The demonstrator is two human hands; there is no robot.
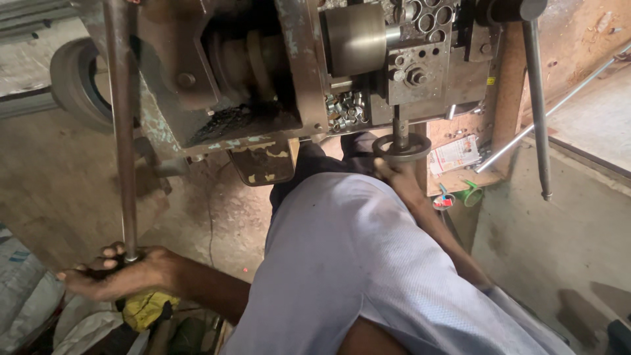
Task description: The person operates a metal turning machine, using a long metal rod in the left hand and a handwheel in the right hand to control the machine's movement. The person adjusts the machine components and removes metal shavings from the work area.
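Note:
A worn metal lathe-like machine [296, 72] fills the top of the head view. My left hand [118, 273] grips the lower end of a long steel lever rod [121, 131] that runs up to the machine's left side. My right hand [394, 174] reaches past my light blue sleeve [355, 263] and holds the small round handwheel [402, 148] under the machine's tool block. A shiny steel cylinder [355, 36] sits in the machine above. Small metal parts [347, 110] lie piled in a tray beside the handwheel.
A second long lever rod [537, 105] hangs at the right. A thin bar [552, 108] leans diagonally. A tyre [79, 82] stands at upper left. A paper packet [455, 154], a green object [469, 194], sacks [26, 289] and a yellow cloth [148, 307] lie around on the concrete floor [59, 177].

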